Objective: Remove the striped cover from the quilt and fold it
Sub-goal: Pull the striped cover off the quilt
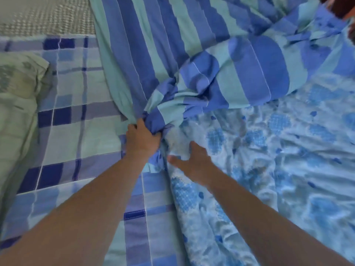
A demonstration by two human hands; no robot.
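Cover (172, 45) and quilt (269, 150) lie together on the bed, over a checked sheet (76, 121), and the work of parting them is only half done in my judgement. My left hand (141, 139) is closed in a fist around a bunched corner of the cover, near the middle of the bed. From this fist the striped cloth runs away from me, up toward the far edge of the bed, and a thick roll of it goes off to the far right corner, where some quilt is probably inside it. My right hand (192, 162) is open and flat, the fingers spread, and it presses on the patterned quilt just beside the fist; it grips nothing. The bare quilt spreads from this hand to the right edge and down to the near edge. So the cover lies ahead of my left hand, its long axis pointing away from me and a little to the right, and the quilt lies under my right hand. I think the next pull must go along this axis, with the right hand pinning the quilt. A pillow (17, 104) rests at the left edge, well apart from both hands.
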